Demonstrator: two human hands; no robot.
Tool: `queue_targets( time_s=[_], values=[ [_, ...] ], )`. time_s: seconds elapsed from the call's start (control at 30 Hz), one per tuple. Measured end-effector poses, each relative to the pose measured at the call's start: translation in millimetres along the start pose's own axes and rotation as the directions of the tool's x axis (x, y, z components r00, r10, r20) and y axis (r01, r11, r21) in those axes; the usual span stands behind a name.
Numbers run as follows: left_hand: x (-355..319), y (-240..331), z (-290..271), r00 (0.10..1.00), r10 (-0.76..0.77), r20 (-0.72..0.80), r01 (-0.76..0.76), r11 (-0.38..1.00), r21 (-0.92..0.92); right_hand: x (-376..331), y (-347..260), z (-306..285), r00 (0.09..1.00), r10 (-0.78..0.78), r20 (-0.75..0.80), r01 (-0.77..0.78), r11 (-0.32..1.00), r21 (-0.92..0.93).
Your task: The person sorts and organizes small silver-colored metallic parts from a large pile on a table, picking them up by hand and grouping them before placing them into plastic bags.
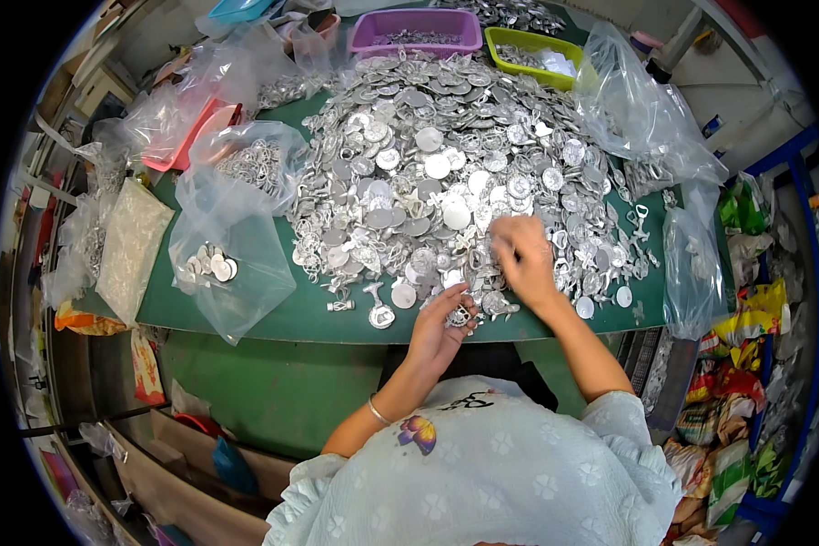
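A large heap of silver metal pieces (400, 173) covers the middle of the green table (200, 308). Flat discs, rings and openwork shapes are mixed in it. At the heap's near edge, my left hand (439, 329) is closed around a few small silver metal pieces (460, 316), its palm turned partly up. My right hand (526, 259) reaches over the near right part of the heap with bent fingers. They are smeared by motion, so any piece in them cannot be made out. Between the hands lie loose metal pieces (496, 303). A round disc-ended piece (381, 316) rests left of my left hand.
Left of the heap lies a clear plastic bag (255, 291) with several discs inside. Behind the heap stand a purple basin (359, 35) and a yellow-green basin (493, 44). More clear bags (692, 273) line the right side. A blue rack (796, 218) holds colourful packages.
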State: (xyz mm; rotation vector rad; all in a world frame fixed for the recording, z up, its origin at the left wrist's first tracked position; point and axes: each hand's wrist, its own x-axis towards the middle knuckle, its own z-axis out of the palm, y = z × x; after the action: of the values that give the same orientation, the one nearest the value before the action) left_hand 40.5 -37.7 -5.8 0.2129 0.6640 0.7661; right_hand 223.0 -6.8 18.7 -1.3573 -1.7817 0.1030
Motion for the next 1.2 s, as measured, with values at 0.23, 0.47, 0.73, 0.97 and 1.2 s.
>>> queue_targets(
  time_s=[0.23,0.47,0.73,0.97,1.2],
  values=[
    [1.2,2.4,9.4,1.000,-0.008,0.024,0.007,0.999,0.035,29.7,36.6,2.7,0.990,-0.008,0.141,0.073,0.885,-0.459],
    [1.9,0.1,2.1,1.000,-0.013,0.022,0.012,1.000,0.019,41.7,26.3,-5.6,0.988,0.060,0.145,-0.022,0.968,-0.250],
    [-4.3,-2.2,5.5,0.999,-0.006,0.042,0.006,1.000,0.003,60.9,33.9,20.7,0.976,0.188,0.113,-0.082,0.789,-0.609],
    [-9.3,-8.9,3.8,0.999,-0.035,0.020,0.035,0.999,0.003,57.1,34.9,25.8,0.970,0.245,-0.009,-0.217,0.839,-0.499],
    [-16.6,-8.1,3.2,0.997,-0.070,0.020,0.070,0.997,-0.012,61.0,42.8,5.6,0.992,0.097,-0.076,-0.115,0.956,-0.268]
  ],
)
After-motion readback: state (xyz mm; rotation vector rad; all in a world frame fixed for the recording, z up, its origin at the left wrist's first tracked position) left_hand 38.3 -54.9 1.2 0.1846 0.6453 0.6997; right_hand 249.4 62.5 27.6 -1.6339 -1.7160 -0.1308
